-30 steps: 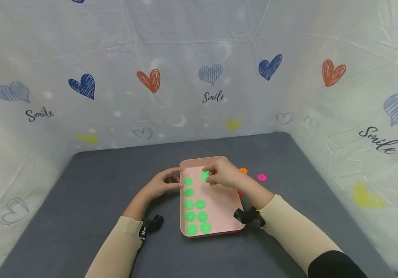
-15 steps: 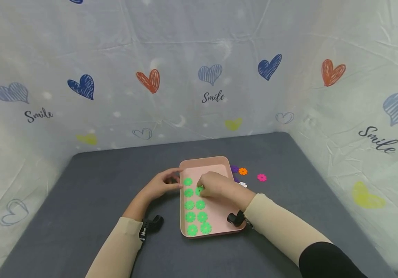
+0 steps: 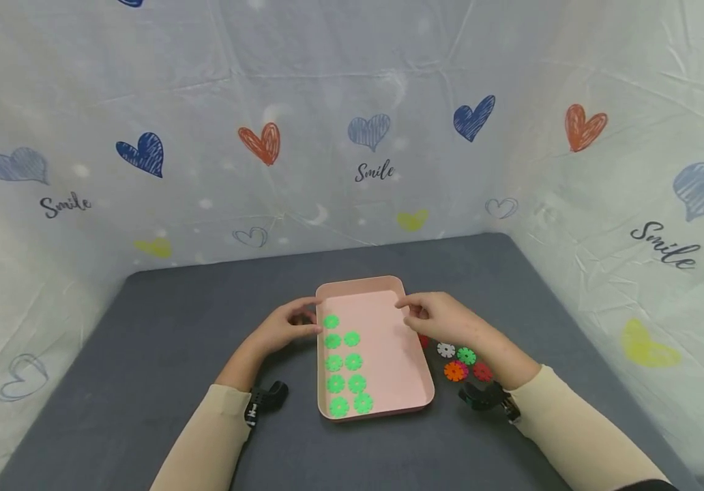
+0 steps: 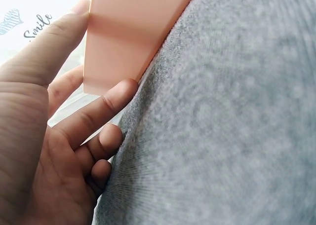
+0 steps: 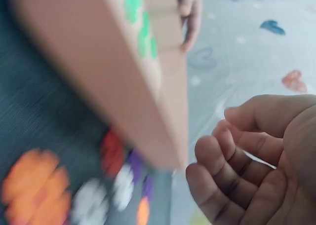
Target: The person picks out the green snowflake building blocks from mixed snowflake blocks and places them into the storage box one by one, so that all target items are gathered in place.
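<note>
A pink tray (image 3: 383, 341) lies on the dark grey table. Green flower-shaped discs (image 3: 353, 361) stand in two columns along its left side, the left column reaching one disc farther back. My left hand (image 3: 284, 324) touches the tray's left wall with its fingertips; in the left wrist view the thumb is at the rim and a finger rests low on the wall. Above the tray's right rim is my right hand (image 3: 444, 317), its fingers loosely bent with nothing between them. In the right wrist view that hand (image 5: 256, 156) is apart from the tray.
Right of the tray lie loose flower discs: a white one (image 3: 446, 350), an orange one (image 3: 456, 371), a green one (image 3: 466, 356) and red ones (image 3: 482, 372). The right forearm hides part of that area. A heart-printed cloth (image 3: 327, 191) hangs behind the table.
My right hand carried a green disc toward me inside the tray, set it in the right column, and let go. It then moved right, over the tray's right rim. My left hand stayed put.
</note>
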Demonstrator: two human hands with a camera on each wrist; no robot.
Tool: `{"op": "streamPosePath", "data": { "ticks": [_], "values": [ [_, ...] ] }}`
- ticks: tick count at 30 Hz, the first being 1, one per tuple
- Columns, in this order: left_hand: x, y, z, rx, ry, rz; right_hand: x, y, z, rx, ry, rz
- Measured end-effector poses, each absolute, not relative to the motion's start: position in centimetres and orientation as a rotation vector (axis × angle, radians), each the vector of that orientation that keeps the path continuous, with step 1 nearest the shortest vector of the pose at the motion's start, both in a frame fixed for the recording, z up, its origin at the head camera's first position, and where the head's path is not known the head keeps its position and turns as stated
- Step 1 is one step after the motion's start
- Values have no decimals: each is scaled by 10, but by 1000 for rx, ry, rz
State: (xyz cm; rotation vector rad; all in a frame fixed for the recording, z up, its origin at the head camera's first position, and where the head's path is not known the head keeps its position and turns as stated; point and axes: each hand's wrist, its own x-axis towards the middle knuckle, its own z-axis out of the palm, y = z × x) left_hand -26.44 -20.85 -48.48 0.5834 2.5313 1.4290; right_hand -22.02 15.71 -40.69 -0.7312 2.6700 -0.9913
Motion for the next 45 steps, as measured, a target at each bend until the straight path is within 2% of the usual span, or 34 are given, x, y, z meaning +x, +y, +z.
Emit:
{"op": "streamPosePath", "data": {
  "ticks": [9, 18, 29, 36, 45],
  "values": [
    [-265, -209, -487, 578, 2526, 1430, -197, 221, -429, -678, 2780, -677],
    [-264, -210, -483, 587, 2538, 1414, -190, 236, -440, -638, 2780, -620],
    [-264, -209, -485, 576, 2523, 1433, -197, 228, -432, -529, 2882, -583],
    [-265, -210, -485, 575, 2525, 1440, -210, 203, -408, -781, 2954, -689],
    [-265, -209, -486, 588, 2520, 1443, -221, 141, -383, -1059, 2890, -646]
  ]
}}
